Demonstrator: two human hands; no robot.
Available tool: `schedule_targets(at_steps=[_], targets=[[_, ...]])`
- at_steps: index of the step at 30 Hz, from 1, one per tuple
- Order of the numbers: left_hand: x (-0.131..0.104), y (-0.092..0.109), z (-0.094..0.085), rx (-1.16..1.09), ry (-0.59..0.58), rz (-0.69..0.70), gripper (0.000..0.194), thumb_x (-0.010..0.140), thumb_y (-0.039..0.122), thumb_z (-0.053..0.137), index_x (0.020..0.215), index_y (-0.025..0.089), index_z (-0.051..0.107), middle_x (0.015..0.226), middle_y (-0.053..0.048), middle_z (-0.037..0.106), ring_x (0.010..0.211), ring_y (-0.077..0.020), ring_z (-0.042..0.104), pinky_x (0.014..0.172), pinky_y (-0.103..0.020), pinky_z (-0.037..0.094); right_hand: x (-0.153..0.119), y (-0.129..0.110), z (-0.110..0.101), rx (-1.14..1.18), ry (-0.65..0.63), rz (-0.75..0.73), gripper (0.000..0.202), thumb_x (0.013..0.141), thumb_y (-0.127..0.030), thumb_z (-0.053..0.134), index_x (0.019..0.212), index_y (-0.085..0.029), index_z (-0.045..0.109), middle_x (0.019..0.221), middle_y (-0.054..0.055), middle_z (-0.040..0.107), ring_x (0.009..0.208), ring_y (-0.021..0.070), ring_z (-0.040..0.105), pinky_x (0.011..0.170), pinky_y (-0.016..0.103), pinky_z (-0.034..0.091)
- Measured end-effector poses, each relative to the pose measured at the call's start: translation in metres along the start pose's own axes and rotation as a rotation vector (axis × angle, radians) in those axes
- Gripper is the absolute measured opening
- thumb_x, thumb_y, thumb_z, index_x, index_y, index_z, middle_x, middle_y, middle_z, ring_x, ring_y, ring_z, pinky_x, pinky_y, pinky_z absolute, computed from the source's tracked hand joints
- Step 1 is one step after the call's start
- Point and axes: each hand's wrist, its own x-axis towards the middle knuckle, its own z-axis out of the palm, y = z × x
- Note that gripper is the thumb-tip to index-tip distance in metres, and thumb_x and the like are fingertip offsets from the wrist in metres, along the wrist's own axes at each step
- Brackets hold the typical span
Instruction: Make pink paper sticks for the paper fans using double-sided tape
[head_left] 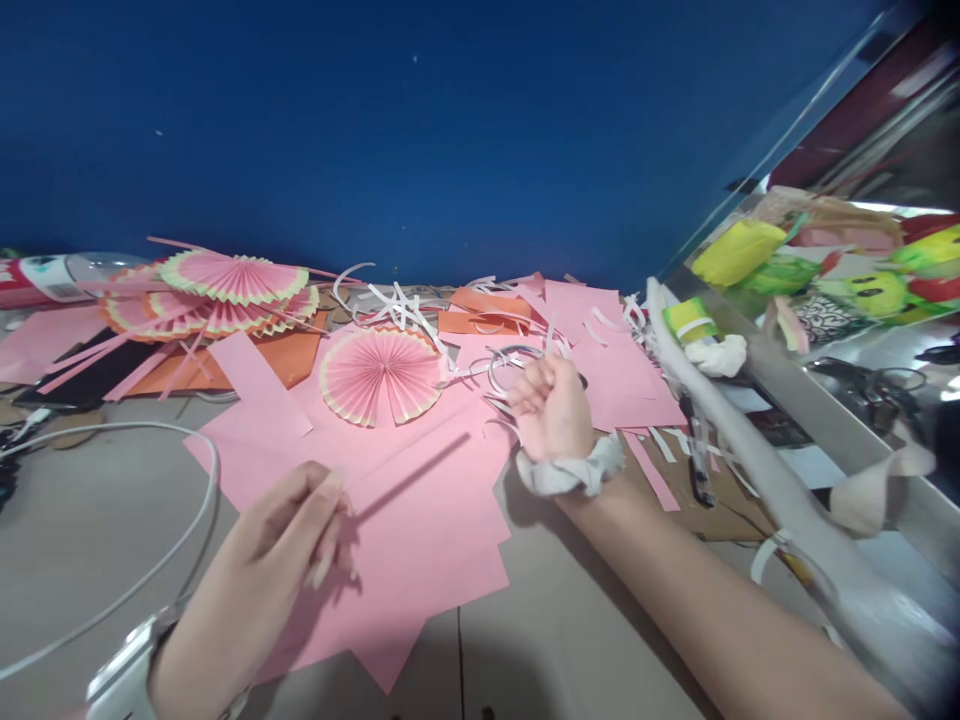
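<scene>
Near the lower left, my left hand point(289, 540) pinches a thin pink paper strip point(416, 440) between thumb and fingers. The strip is seen almost edge-on, slants up toward the right, and throws a shadow on the pink sheets point(420, 540) below. My right hand point(555, 405), with a pale scrunchie point(570, 470) at the wrist, is curled closed; what it holds, if anything, is hidden. Just behind its fingers shows a pair of scissors point(510, 362), partly covered. A pleated pink paper fan disc point(382, 375) with a cream edge lies between and beyond the hands.
More pleated fans point(232, 285) are piled at the left by a bottle point(67, 278). White paper offcuts point(401, 305) and orange paper point(487, 310) lie along the blue wall point(420, 140). A cutter knife point(699, 460) rests on cardboard at right, beside a cluttered white-edged container point(795, 530).
</scene>
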Motion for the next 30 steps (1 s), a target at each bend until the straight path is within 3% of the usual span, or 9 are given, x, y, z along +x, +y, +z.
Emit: schedule_targets(at_steps=[3,5,10,16,20,24,26,28,30], targets=[[-0.005,-0.01,-0.006,-0.048,0.003,0.06,0.032,0.088,0.039,0.049,0.063,0.019,0.046,0.052,0.007,0.045,0.051,-0.0103,0.054,0.05,-0.022,0.047,-0.003,0.008,-0.003,-0.013,-0.086,-0.043,0.044,0.085,-0.051,0.033,0.06,-0.02,0.013,0.053,-0.008,0.011,0.044,0.0089,0.009,0.041,0.024,0.015],[-0.006,-0.015,-0.002,-0.03,0.007,0.087,0.031,0.091,0.038,0.043,0.068,0.019,0.049,0.053,0.006,0.048,0.054,-0.0125,0.057,0.054,-0.025,0.048,-0.019,0.017,0.005,-0.104,-0.31,-0.016,0.046,0.084,-0.056,0.034,0.058,-0.021,0.021,0.053,-0.007,0.019,0.045,0.0086,0.016,0.042,0.024,0.018],[-0.001,-0.023,0.015,0.074,-0.172,0.092,0.032,0.091,0.039,0.042,0.069,0.017,0.048,0.053,0.003,0.053,0.048,-0.0106,0.054,0.052,-0.024,0.044,-0.053,0.024,0.016,-0.288,-0.619,0.021,0.039,0.081,-0.043,0.055,0.055,-0.018,0.039,0.054,-0.005,0.033,0.051,0.0087,0.03,0.049,0.025,0.025],[0.008,-0.017,0.001,0.108,-0.132,0.043,0.034,0.091,0.042,0.041,0.066,0.019,0.045,0.045,0.007,0.042,0.04,-0.009,0.046,0.046,-0.023,0.043,-0.031,0.015,0.0,-0.298,-0.532,-0.026,0.039,0.092,-0.049,0.03,0.065,-0.021,0.034,0.058,-0.006,0.029,0.051,0.0091,0.028,0.049,0.024,0.025],[0.01,-0.017,0.002,0.139,-0.169,0.083,0.033,0.092,0.041,0.039,0.069,0.019,0.045,0.047,0.007,0.045,0.041,-0.0091,0.047,0.047,-0.023,0.043,-0.038,0.021,0.008,-0.345,-0.712,0.019,0.045,0.085,-0.059,0.037,0.063,-0.019,0.037,0.056,-0.006,0.032,0.048,0.0081,0.028,0.045,0.023,0.023],[0.014,-0.021,0.008,0.154,-0.273,0.063,0.033,0.092,0.04,0.039,0.068,0.018,0.046,0.048,0.006,0.046,0.042,-0.0089,0.047,0.046,-0.022,0.041,-0.049,0.023,0.014,-0.42,-0.82,0.002,0.042,0.083,-0.048,0.05,0.057,-0.018,0.038,0.056,-0.005,0.033,0.053,0.0085,0.03,0.05,0.023,0.025],[0.018,-0.018,0.003,0.126,-0.204,0.057,0.033,0.09,0.04,0.044,0.065,0.018,0.045,0.046,0.007,0.042,0.039,-0.0076,0.043,0.041,-0.02,0.037,-0.045,0.019,0.009,-0.426,-0.772,-0.021,0.042,0.087,-0.046,0.045,0.057,-0.019,0.035,0.056,-0.006,0.031,0.052,0.0089,0.027,0.05,0.024,0.024],[0.021,-0.011,-0.007,0.045,-0.023,0.081,0.03,0.087,0.039,0.049,0.065,0.019,0.043,0.046,0.009,0.037,0.037,-0.0061,0.036,0.037,-0.017,0.031,-0.036,0.014,0.003,-0.413,-0.683,-0.041,0.041,0.09,-0.047,0.038,0.059,-0.02,0.033,0.056,-0.006,0.029,0.051,0.0094,0.025,0.05,0.025,0.024],[0.022,-0.003,-0.013,0.05,0.062,0.141,0.031,0.088,0.037,0.047,0.064,0.018,0.044,0.048,0.007,0.038,0.041,-0.0065,0.038,0.041,-0.017,0.036,-0.031,0.01,0.0,-0.401,-0.639,-0.042,0.041,0.092,-0.046,0.032,0.06,-0.02,0.031,0.056,-0.006,0.028,0.051,0.0098,0.025,0.051,0.025,0.024]])
